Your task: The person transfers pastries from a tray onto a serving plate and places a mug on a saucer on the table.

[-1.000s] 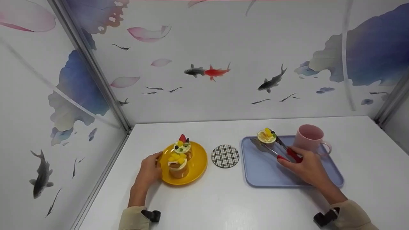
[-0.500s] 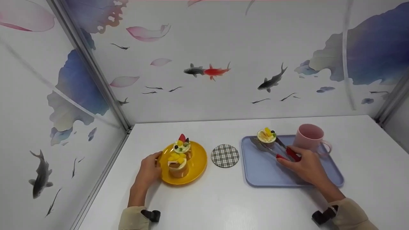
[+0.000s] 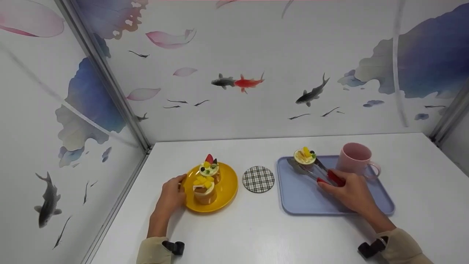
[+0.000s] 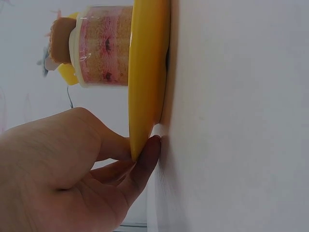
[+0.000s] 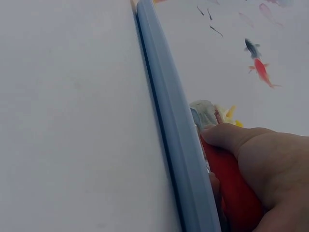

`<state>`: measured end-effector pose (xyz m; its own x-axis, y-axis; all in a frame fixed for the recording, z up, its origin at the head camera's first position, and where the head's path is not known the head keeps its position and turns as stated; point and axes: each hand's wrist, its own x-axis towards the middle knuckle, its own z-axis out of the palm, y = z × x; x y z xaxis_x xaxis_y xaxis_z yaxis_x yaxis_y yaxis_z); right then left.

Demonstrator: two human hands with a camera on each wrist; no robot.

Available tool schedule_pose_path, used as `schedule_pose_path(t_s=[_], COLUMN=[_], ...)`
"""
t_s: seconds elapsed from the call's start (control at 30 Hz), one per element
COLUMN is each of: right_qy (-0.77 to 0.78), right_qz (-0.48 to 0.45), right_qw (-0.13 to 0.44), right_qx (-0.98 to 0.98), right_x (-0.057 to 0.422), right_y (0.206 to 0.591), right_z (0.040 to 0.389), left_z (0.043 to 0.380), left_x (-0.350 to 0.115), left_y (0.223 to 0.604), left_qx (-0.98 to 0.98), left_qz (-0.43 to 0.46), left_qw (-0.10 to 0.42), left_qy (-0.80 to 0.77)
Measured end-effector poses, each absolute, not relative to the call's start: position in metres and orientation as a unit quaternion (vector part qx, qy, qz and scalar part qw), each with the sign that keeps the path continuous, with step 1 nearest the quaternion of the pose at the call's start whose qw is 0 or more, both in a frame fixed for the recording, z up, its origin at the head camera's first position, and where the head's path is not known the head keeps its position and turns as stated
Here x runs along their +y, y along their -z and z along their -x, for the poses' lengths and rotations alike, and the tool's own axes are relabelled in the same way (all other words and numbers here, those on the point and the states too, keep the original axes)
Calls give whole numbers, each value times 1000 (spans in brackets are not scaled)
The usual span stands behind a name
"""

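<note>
My left hand (image 3: 171, 195) pinches the left rim of a yellow plate (image 3: 228, 187); the left wrist view shows thumb and fingers on either side of the edge. Two fruit-topped dessert cups stand on it, the nearer (image 3: 204, 194) with yellow cubes, the farther (image 3: 209, 169) with a strawberry piece. Over a blue tray (image 3: 300, 201), my right hand (image 3: 350, 189) grips red-handled metal tongs (image 3: 306, 171). Their two arms lie on either side of a third dessert cup (image 3: 305, 157) at the tray's back left. Whether the tips press on the cup, I cannot tell.
A pink mug (image 3: 353, 159) stands at the tray's back right, close to my right hand. A round checked coaster (image 3: 258, 179) lies between plate and tray. White patterned panels (image 3: 271, 121) rise behind and to the left of the white table (image 3: 256, 234).
The dessert cup between the tongs has shifted very slightly to the left. The tongs and right hand have barely moved. My left hand and the plate stay in place.
</note>
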<state>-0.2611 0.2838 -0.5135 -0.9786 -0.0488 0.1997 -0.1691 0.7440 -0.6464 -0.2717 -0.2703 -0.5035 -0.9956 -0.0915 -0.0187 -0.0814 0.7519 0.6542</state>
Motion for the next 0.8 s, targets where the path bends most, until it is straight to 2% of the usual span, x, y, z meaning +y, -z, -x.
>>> schedule_pose_path(t_s=[0.6, 0.8], right_qy=[-375, -388], right_qz=[-61, -53], right_qw=[85, 70], right_qx=[-921, -918], right_x=[282, 280], right_y=[511, 508], right_z=[259, 259], left_z=[272, 271], left_x=[-271, -271], left_y=[502, 502], left_qx=[-932, -930], left_qz=[-46, -45], left_qw=[5, 0], left_qy=[358, 366])
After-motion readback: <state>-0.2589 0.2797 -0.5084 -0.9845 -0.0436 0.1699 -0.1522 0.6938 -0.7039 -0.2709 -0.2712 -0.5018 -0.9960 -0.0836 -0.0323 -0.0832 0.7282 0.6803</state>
